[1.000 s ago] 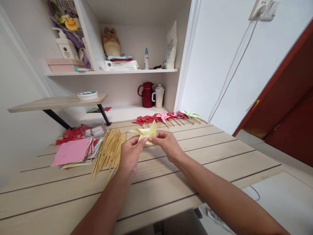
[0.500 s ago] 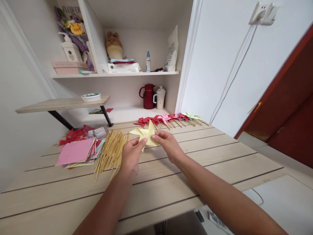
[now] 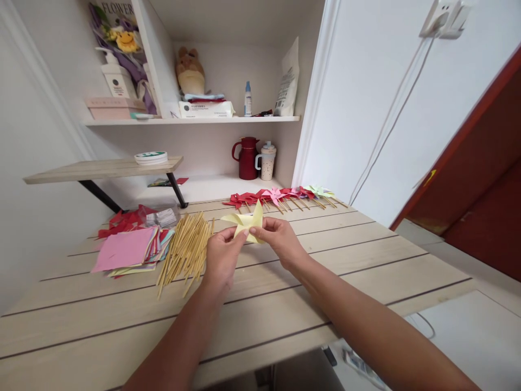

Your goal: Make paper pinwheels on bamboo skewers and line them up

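Both hands hold a pale yellow paper pinwheel (image 3: 247,221) just above the wooden table (image 3: 285,304). My left hand (image 3: 222,258) pinches its lower left side with thumb and fingers. My right hand (image 3: 277,239) pinches its right side. A pile of thin bamboo sticks (image 3: 185,250) lies just left of my left hand. Further left sits a stack of coloured paper squares (image 3: 128,251), pink on top.
A row of finished red, pink and green pinwheels on sticks (image 3: 280,196) lies along the table's far edge. Red paper scraps and a small clear bag (image 3: 163,217) sit at the back left. Shelves behind hold a red jug (image 3: 246,157), a mug and bottles.
The pinwheel has been turned slightly between the fingers and tilted flatter; both hands stay in nearly the same place above the table.
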The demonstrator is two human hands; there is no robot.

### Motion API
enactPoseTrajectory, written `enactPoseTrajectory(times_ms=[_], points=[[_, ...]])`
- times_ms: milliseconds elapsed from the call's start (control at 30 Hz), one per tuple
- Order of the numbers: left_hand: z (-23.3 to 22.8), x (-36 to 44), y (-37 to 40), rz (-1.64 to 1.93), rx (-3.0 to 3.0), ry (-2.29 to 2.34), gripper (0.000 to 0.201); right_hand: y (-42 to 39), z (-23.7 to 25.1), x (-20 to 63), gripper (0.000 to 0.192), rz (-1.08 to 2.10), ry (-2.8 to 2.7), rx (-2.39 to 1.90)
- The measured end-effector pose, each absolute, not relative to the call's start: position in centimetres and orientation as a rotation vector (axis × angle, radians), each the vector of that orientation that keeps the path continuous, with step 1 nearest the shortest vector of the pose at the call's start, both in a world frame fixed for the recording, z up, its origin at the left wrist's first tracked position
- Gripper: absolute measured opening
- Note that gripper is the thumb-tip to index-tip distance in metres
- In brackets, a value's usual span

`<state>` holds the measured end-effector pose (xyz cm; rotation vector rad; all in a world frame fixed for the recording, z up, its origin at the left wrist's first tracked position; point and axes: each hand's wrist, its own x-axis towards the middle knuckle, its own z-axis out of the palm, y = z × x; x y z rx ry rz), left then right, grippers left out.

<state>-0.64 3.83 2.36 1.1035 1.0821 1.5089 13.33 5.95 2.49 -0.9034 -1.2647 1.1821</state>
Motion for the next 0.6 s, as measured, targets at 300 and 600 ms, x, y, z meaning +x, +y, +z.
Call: enactPoseTrajectory(times_ms=[300, 600], points=[[1.5, -1.3, 4.8, 1.585, 1.032, 1.045, 0.031, 6.0, 2.0, 13.4, 0.036, 1.091, -1.310, -0.875], [1.0, -3.2, 6.0, 1.725, 1.003, 1.035, 0.029, 7.8, 0.5, 14.6, 0.045, 1.052, -1.028, -0.904]])
